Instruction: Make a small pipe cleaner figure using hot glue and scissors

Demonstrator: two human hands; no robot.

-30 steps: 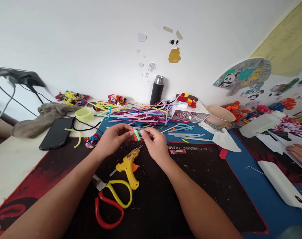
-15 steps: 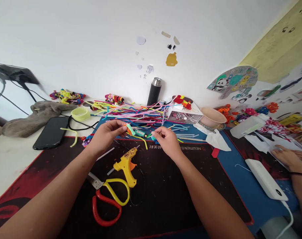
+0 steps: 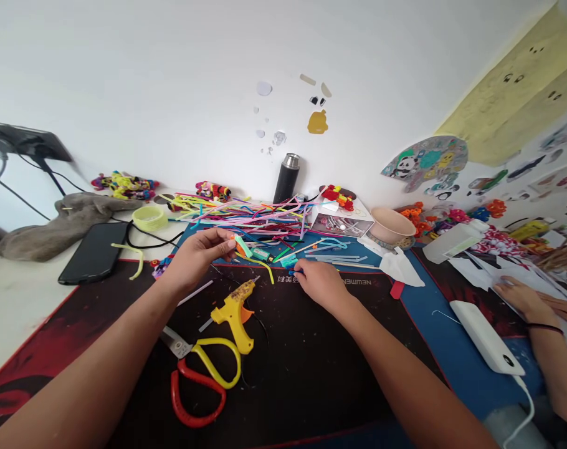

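My left hand (image 3: pixel 197 255) is raised a little above the black mat (image 3: pixel 311 362) and pinches a small orange and green pipe-cleaner piece (image 3: pixel 240 247). My right hand (image 3: pixel 319 284) rests low on the mat, fingers curled on a thin blue pipe-cleaner bit (image 3: pixel 296 272) at its fingertips. A yellow glue gun (image 3: pixel 234 313) lies between my forearms, nozzle pointing up right. Scissors (image 3: pixel 202 374) with yellow and red handles lie below it. A heap of coloured pipe cleaners (image 3: pixel 255 218) spreads behind my hands.
A black phone (image 3: pixel 94 251), a grey cloth (image 3: pixel 54 224) and a yellow tape ring (image 3: pixel 149 216) lie at the left. A black flask (image 3: pixel 286 178), a pink bowl (image 3: pixel 390 226) and a white power bank (image 3: pixel 482 337) stand further off. Another person's hand (image 3: pixel 517 296) rests at the right.
My hands have moved apart: the right hand left the piece held by the left and dropped to the mat, onto a blue bit. The camera view has shifted slightly.
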